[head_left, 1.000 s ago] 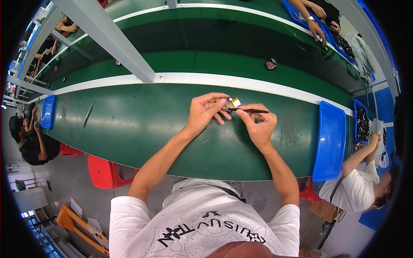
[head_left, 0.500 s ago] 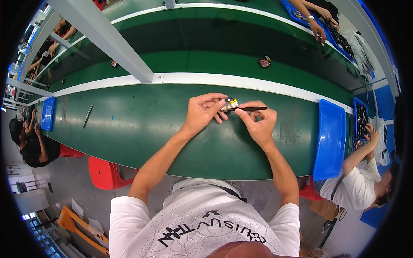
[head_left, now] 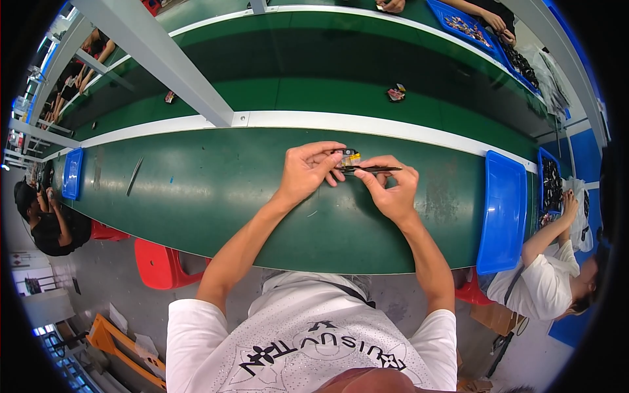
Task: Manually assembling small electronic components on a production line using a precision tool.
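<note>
Above the green worktable, my left hand (head_left: 305, 171) pinches a small electronic part (head_left: 349, 157) with a black edge, a clear or silvery middle and a yellow patch. My right hand (head_left: 392, 188) is closed around a slim dark tool (head_left: 383, 168), which looks like tweezers. The tool lies nearly level, its tip against the near side of the part. Fingers cover some of the part, so its exact kind does not show.
Silver tweezers (head_left: 135, 175) lie on the green table (head_left: 223, 196) at left. Blue trays (head_left: 503, 213) stand at the right and far left. A white rail (head_left: 308, 119) separates the table from a green conveyor belt (head_left: 308, 95) carrying small parts (head_left: 396, 93). Co-workers sit on both sides.
My right hand and its tool have shifted slightly left, and the tool's angle has changed a little. Parts on the belt have slid left. Across the belt, a co-worker's hand has left the tray's edge.
</note>
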